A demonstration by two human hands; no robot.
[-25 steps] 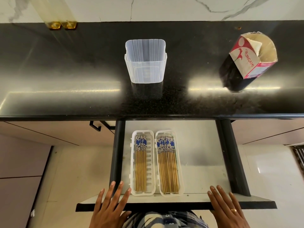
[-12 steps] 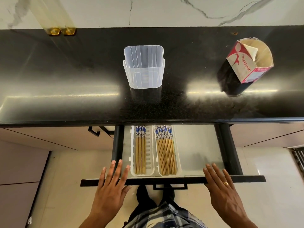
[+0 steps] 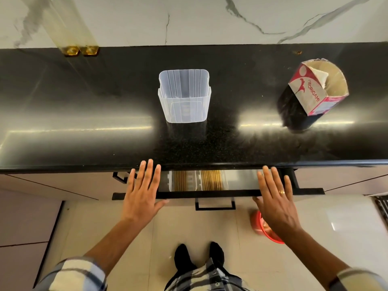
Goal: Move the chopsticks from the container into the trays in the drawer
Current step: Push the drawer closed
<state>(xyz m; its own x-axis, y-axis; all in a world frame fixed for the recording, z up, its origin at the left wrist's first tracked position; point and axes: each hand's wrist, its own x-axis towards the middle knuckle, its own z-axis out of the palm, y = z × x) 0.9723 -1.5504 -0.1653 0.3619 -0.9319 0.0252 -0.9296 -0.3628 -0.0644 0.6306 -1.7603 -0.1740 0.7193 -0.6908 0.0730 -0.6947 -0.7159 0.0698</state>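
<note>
Fingers straight and spread on both sides, gripping nothing: left hand (image 3: 144,194) and right hand (image 3: 275,198) flat against the front edge of the drawer (image 3: 210,194). Pushed way further in than a second ago, now just a narrow gap under the front edge of the black countertop (image 3: 84,114). Clear plastic container (image 3: 184,96) mid-counter, empty. Origami tissue carton (image 3: 315,89) near the right end. White trays (image 3: 192,181) barely peeking out, chopsticks (image 3: 211,180) inside. Looks basically done, only the closing left.

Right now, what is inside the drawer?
Through the gap in the drawer, two trays hold chopsticks. The countertop covers everything farther back.
</note>
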